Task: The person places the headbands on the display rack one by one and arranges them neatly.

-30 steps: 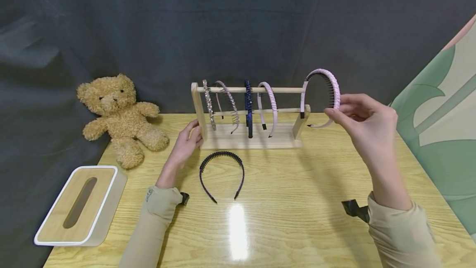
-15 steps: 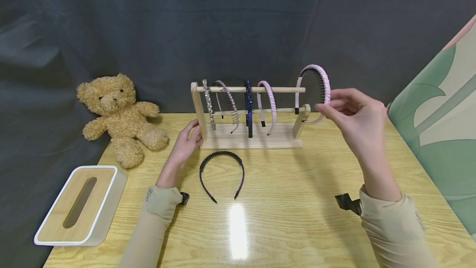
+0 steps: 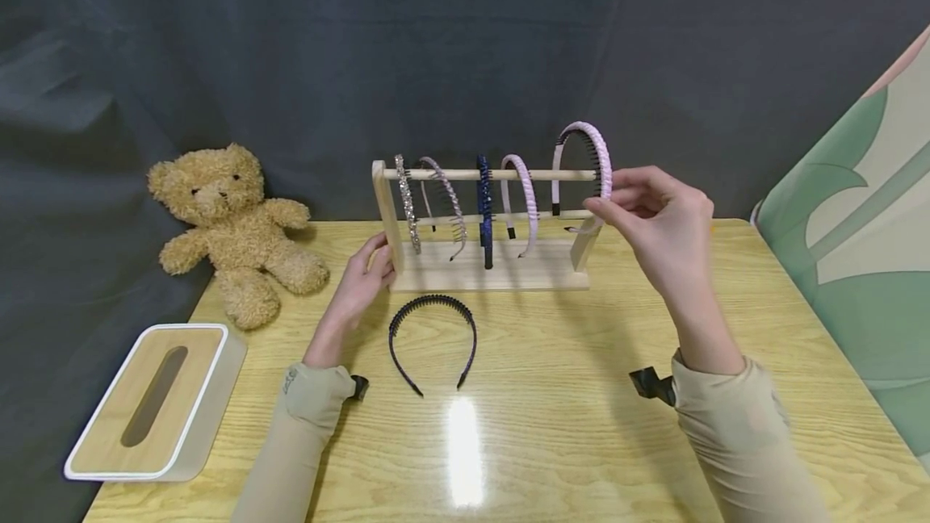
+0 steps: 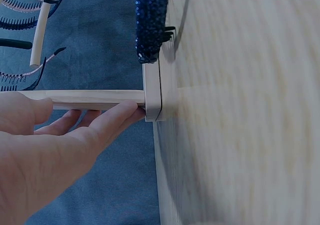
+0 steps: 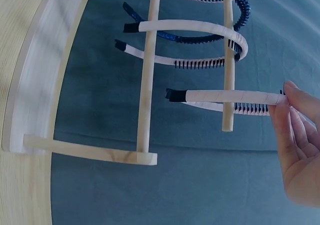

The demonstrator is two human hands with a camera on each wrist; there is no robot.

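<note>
My right hand (image 3: 664, 220) pinches a pale pink headband (image 3: 592, 140) between thumb and fingers at the display rack's right end. In the right wrist view, that toothed headband (image 5: 207, 96) encircles the free end of the upper rod (image 5: 228, 120). My left hand (image 3: 363, 277) touches the wooden rack's left post (image 3: 388, 216); up close, its fingers (image 4: 112, 120) extend along that post. Hanging on the rack are a silver glitter headband (image 3: 407, 204), a thin pinkish one (image 3: 450, 200), a dark blue sequined one (image 3: 485, 216) and another pale pink one (image 3: 529, 200).
A dark toothed headband (image 3: 433, 299) lies on the wooden table (image 3: 552, 410) before the rack. At the left are a teddy bear (image 3: 236, 228) and a wood-topped tissue box (image 3: 196, 418). A dark curtain (image 3: 465, 47) hangs behind.
My right hand has moved left with the pale pink headband, from beyond the rack's right end to around the upper rod's tip. My left hand has stayed at the post.
</note>
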